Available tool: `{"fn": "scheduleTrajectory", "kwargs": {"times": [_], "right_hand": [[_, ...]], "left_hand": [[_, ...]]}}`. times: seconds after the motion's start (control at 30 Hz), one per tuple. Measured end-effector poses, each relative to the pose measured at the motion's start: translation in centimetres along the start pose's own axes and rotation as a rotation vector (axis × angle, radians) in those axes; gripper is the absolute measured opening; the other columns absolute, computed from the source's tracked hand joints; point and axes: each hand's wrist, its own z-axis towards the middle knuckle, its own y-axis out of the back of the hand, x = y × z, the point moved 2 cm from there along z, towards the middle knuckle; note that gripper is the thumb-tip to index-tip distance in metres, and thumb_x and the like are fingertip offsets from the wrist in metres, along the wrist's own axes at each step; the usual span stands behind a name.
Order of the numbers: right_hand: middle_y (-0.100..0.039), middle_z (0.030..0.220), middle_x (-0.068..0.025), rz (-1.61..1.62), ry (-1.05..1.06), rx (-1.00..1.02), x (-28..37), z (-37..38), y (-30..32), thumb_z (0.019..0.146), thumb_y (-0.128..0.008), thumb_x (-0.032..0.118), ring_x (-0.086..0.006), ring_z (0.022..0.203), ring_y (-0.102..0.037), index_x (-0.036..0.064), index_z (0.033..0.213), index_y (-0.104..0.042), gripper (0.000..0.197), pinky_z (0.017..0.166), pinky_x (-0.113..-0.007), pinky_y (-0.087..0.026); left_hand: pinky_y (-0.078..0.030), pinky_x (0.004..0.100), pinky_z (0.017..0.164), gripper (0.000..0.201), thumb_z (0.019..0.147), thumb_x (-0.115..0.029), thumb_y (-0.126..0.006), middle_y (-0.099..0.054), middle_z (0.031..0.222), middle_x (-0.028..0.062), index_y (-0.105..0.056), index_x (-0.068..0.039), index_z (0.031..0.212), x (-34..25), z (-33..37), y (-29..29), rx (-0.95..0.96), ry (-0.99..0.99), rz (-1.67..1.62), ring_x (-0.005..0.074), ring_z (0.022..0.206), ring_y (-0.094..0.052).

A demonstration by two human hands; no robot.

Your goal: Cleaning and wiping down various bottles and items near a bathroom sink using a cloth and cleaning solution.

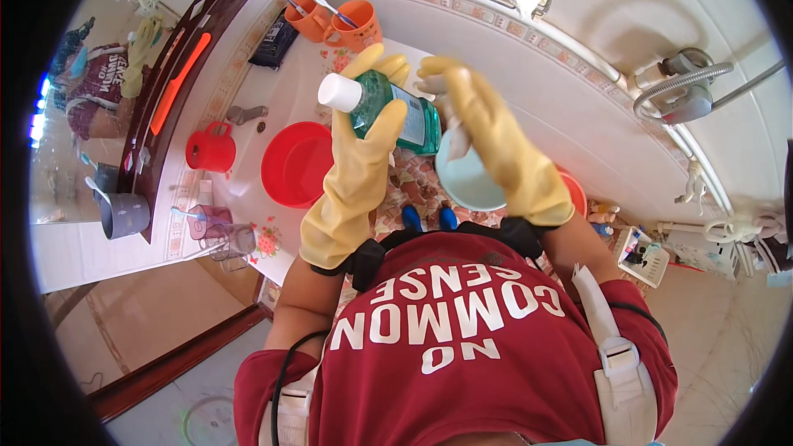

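Both my hands wear yellow rubber gloves. My left hand [368,128] is wrapped around a bottle of green liquid [382,99], tilted, with a white cap pointing to the left. The bottle looks like mouthwash and has a pale label on its side. Close to the bottle's base, my right hand [483,120] is bent and slightly blurred. A whitish cloth [457,139] shows beneath its palm and between its fingers. Whether the cloth touches the bottle, I cannot tell.
Left of my hands, a red basin [296,167] and a red mug [211,149] sit on the white counter. Two orange cups [359,23] with toothbrushes stand at the far corner. Below my right hand is a pale blue basin [469,177]. A shower fitting [690,87] juts from the right wall.
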Motion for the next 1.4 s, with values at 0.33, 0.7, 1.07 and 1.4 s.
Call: {"fn": "scheduleTrajectory", "kwargs": {"times": [0.33,0.7,1.07,1.4], "right_hand": [[-0.068,0.109,-0.0085,-0.035,-0.205,-0.067,-2.2,2.5,-0.9,0.105,-0.058,0.032,-0.0148,0.095,-0.062,-0.0026,0.123,-0.063,0.04,0.082,-0.031,-0.051],[-0.069,0.103,-0.0096,0.103,-0.194,-0.084,-1.4,3.3,0.4,0.104,-0.059,0.028,-0.0177,0.089,-0.066,-0.0007,0.121,-0.067,0.034,0.078,-0.03,-0.055],[-0.07,0.109,-0.0152,0.013,-0.222,0.011,-1.1,3.2,2.8,0.104,-0.06,0.034,-0.0178,0.09,-0.068,0.0009,0.125,-0.065,0.04,0.078,-0.029,-0.058],[-0.07,0.107,-0.014,-0.088,-0.185,-0.032,1.0,1.4,2.5,0.105,-0.057,0.038,-0.0196,0.089,-0.068,0.0015,0.129,-0.063,0.045,0.08,-0.032,-0.055]], "left_hand": [[-0.044,0.0396,0.111,0.076,0.091,-0.017,-0.074,-0.056,0.141,0.0145,-0.036,-0.003,0.155,0.3,0.9,-0.1,0.211,-0.07,-0.037,0.0235,0.129,-0.056],[-0.053,0.0328,0.083,0.042,0.087,-0.014,-0.081,-0.071,0.105,0.0047,-0.065,-0.001,0.124,-2.9,1.6,0.1,0.187,0.123,0.471,0.0144,0.091,-0.065],[-0.052,0.0313,0.086,0.048,0.087,-0.016,-0.083,-0.069,0.111,0.0045,-0.06,-0.004,0.128,-11.2,12.8,4.8,-0.156,-0.099,0.282,0.0125,0.098,-0.063],[-0.054,0.0393,0.089,0.057,0.079,-0.037,-0.085,-0.075,0.108,0.014,-0.067,-0.006,0.124,-14.7,32.4,10.3,-0.532,-0.423,0.891,0.0276,0.1,-0.072]]}}
